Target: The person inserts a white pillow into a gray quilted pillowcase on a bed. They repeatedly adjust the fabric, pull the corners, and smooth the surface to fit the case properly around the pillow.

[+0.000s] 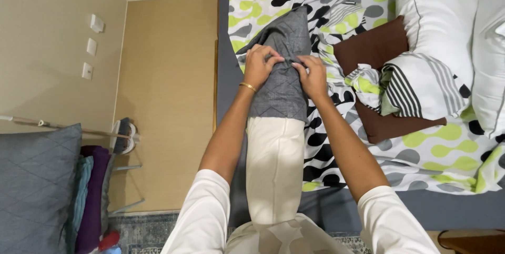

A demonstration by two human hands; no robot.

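- Tan walls and a tan floor fill the upper left of the frame, and a bed with a dark grey sheet (463,209) fills the right side.
- On the bed lies a white quilt with black, grey and lime green blobs (342,1).
- In the middle of the frame stands a long cream pillow (274,164), with its near end against the person's body at the bottom.
- A grey quilted fabric cover with a diamond pattern (281,93) sits over the far half of the pillow. The near half is bare and cream.
- The cover's loose top end flops onto the quilt.
- The left hand (259,65) is closed, pinching the cover's cloth. It wears a thin gold bracelet (247,86) at the wrist.
- The right hand (313,76) is closed too, pinching the same cloth just beside the left hand.
- Two brown cushions (371,48) lie to the right of the hands, near big white pillows (436,17) in the upper right.
- At the lower left sits another grey quilted cushion (34,191), beside purple and teal cloths (92,196).
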